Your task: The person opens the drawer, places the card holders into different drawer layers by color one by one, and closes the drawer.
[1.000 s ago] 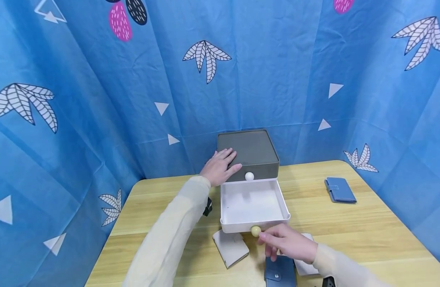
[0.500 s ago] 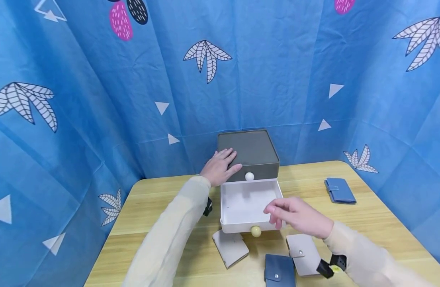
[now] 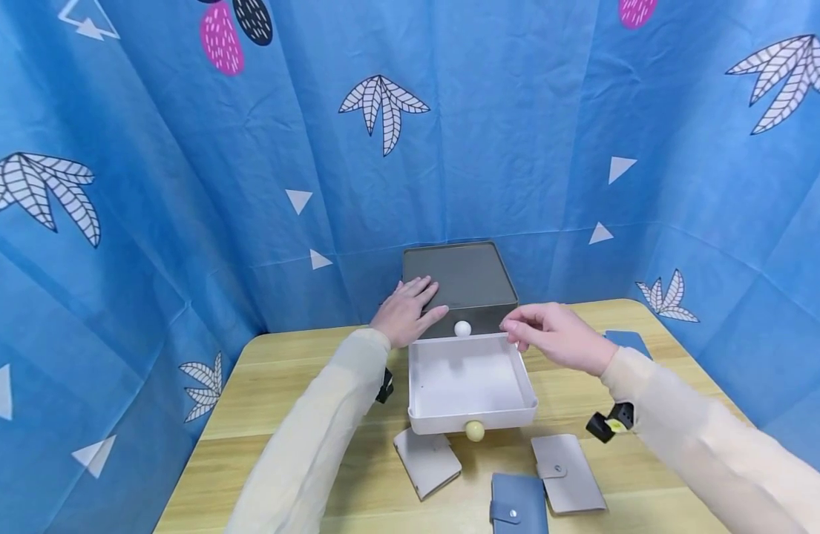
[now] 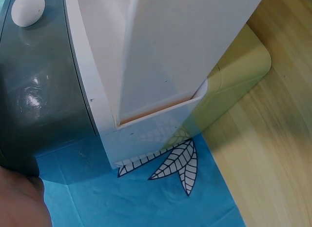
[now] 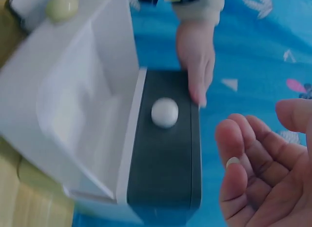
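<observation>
Change entry: your right hand (image 3: 556, 334) has gone from the round pale-yellow knob (image 3: 474, 431) to near the dark-grey, flat-topped tier (image 3: 459, 271) of a small cabinet, right side; grip relaxed, fingers loosely curled, nothing held.
Consequence, as judged: the opening is done, the inside free to reach.
Item: open-topped white plastic drawer (image 3: 443, 423), pulled out beneath that tier, mid-desk (image 3: 283, 408).
Orientation: its front and knob face near, towards you; sliding axis runs near to far; foreshortening hides which side is longer.
Support: your left hand (image 3: 403, 315), unmoved, fingers extended across the tier's left top, gripping nothing.
Near side, right: blue snap-fastened wallet (image 3: 519, 500).
</observation>
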The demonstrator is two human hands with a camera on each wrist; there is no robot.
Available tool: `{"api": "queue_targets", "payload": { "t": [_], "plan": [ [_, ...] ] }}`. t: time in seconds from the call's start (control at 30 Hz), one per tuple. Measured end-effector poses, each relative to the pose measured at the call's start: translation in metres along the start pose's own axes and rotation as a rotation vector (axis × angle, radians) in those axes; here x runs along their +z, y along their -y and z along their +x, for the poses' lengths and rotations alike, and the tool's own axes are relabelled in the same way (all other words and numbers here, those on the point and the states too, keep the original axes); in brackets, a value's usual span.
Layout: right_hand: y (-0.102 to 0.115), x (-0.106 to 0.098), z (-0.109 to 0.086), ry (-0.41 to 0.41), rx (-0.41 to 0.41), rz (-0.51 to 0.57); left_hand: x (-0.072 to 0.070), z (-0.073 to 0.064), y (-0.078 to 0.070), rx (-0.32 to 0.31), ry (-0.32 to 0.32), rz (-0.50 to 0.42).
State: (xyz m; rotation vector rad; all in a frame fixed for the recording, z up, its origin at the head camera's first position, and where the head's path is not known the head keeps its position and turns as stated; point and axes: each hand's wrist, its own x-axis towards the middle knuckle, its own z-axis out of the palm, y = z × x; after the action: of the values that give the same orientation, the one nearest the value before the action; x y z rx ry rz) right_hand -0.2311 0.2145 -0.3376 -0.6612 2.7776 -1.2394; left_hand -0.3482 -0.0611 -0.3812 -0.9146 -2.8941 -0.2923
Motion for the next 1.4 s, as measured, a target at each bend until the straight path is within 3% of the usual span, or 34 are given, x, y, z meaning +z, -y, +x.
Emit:
{"api": "queue_targets", "payload": {
  "t": [0.23,0.47,0.9,1.4],
  "plan": [
    [-0.017,-0.019,0.029,-0.104,-0.047,-0.189,-0.001,0.001,0.0,-0.005,-0.006,0.009],
    [-0.026,-0.026,0.049,-0.128,-0.084,-0.299,0.001,0.001,0.0,-0.003,-0.005,0.005],
    [-0.027,-0.019,0.08,-0.093,-0.088,-0.39,-0.001,0.001,-0.002,-0.019,0.006,0.013],
    [-0.041,0.013,0.115,0.02,-0.038,-0.522,0.0,0.001,0.0,-0.011,0.005,0.023]
  ]
}}
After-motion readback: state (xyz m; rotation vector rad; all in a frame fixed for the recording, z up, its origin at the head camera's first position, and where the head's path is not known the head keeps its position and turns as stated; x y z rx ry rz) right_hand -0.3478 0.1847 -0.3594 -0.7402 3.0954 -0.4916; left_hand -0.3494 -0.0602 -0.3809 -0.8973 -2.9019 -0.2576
